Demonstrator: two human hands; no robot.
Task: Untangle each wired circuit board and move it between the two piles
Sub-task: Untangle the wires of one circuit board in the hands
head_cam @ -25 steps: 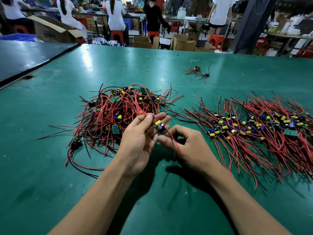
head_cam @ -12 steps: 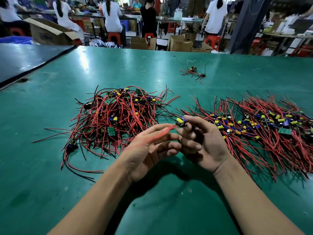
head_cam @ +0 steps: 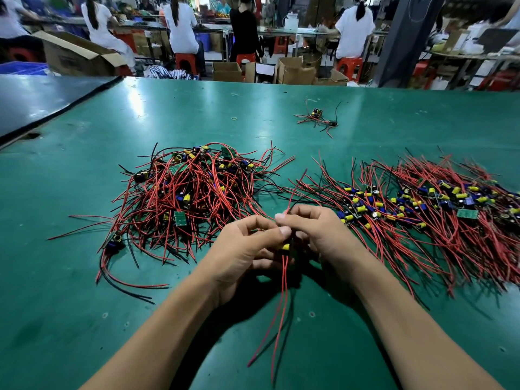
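A small wired circuit board with a yellow capacitor sits between my two hands, above the green table. My left hand grips it with curled fingers and thumb. My right hand pinches its upper red and black wires at the fingertips. Two long red wires hang down from the board toward me. A tangled pile of boards and red wires lies to the left. A flatter, combed-out pile lies to the right.
A few loose wired boards lie far back on the table, with a small rubber band near them. A dark table adjoins at the left. People sit at benches beyond the far edge, among cardboard boxes.
The board has turned from my right fingertips, up high, to low between both hands. Its red wires now hang toward me, and my right hand pinches the upper wires.
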